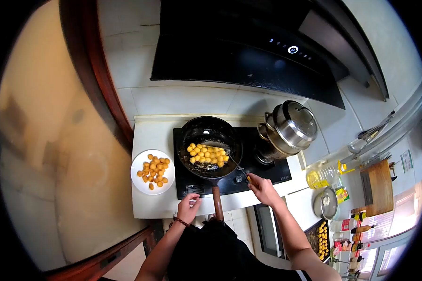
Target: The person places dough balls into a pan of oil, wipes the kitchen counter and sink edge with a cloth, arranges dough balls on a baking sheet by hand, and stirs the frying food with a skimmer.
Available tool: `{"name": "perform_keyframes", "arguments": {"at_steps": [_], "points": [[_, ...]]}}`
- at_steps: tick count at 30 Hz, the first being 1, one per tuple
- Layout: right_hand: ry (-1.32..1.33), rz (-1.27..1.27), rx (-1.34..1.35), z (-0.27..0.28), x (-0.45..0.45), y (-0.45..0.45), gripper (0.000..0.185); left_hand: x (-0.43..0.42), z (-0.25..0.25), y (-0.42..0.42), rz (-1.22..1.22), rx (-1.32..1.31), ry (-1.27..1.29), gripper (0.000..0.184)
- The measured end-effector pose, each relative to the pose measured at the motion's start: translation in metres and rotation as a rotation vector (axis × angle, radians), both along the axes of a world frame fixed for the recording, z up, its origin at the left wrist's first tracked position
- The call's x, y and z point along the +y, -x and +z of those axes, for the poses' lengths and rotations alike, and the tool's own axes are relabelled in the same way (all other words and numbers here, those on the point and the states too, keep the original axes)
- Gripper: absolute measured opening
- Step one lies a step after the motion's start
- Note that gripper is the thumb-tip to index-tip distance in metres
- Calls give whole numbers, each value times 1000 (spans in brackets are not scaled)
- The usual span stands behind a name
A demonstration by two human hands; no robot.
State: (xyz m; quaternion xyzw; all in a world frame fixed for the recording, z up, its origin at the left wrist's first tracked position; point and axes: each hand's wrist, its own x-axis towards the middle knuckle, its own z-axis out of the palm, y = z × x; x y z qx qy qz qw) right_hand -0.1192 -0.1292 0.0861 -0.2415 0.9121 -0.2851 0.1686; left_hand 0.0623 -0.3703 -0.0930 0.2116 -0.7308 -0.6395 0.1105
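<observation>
My right hand [262, 189] is closed around the handle of a spatula [237, 165]. The spatula's metal blade reaches into a black wok [190, 133], among yellow balls [202, 153] of food gathered in the middle of the wok. Left of the wok's wooden handle [217, 202], my left hand [189, 207] hovers by the counter's front edge, fingers loosely bent and apart, with nothing visible in them. It does not grip the wok handle. A white plate [139, 181] with browned balls [154, 169] stands on the counter to the left.
The wok sits on a black cooktop [279, 171]. A steel steamer pot [286, 129] stands at its right, under a black range hood [248, 61]. Farther right are an oil bottle [321, 177], a metal bowl [320, 206], a cutting board [380, 187] and a tray [312, 232] of yellow balls.
</observation>
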Motion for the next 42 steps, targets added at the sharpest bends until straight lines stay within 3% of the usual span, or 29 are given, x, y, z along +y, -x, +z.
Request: {"name": "perform_keyframes", "arguments": {"at_steps": [3,6,10,18,23,29,31,35,39,42], "points": [[115,-71,-33,-20,11,-15,46,7,11,3,-17,16,-13,25],[58,-171,-83,-37,10,-31,49,19,40,10,-60,13,-89,24],[193,-210,5,-55,12,-47,49,35,65,24,-171,26,-184,24],[178,-204,33,-62,43,-56,44,86,63,49,-372,-7,-390,32],[254,-358,29,-58,100,-76,46,142,72,66,-600,-45,-336,40],[293,-719,104,-86,226,-140,39,265,68,84,-914,-146,-251,38],[193,-956,132,-110,280,-163,39,320,51,90,-990,-182,-280,37],[185,-1229,201,-143,378,-185,40,436,31,100,-1127,-208,-106,38],[184,-1404,327,-188,452,-176,39,533,-12,111,-1264,-167,47,40],[176,-1420,275,-198,487,-159,38,588,-16,120,-1284,-310,62,39]]}}
